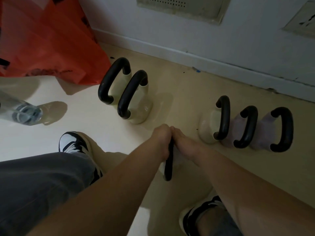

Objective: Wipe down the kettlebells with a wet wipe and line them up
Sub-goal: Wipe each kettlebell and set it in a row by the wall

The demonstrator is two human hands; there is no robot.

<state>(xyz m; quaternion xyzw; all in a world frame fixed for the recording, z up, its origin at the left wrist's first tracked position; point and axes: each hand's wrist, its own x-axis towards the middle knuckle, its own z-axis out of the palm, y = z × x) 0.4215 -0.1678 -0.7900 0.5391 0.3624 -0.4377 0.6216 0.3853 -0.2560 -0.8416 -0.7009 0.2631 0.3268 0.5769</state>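
Wiping step is proceeding. L hand [162, 142] is gripping the black handle of the kettlebell [168, 167] on the floor [170, 82]. R hand [183, 143] is lying against its side; grip & wipe hidden, cannot tell. Row of three [238, 128] is standing right, pair [136, 114] left. Judged next: firm lift, setting it beside the row.

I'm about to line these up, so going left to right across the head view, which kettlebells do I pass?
first cream kettlebell → second cream kettlebell → held kettlebell → third cream kettlebell → first lilac kettlebell → second lilac kettlebell
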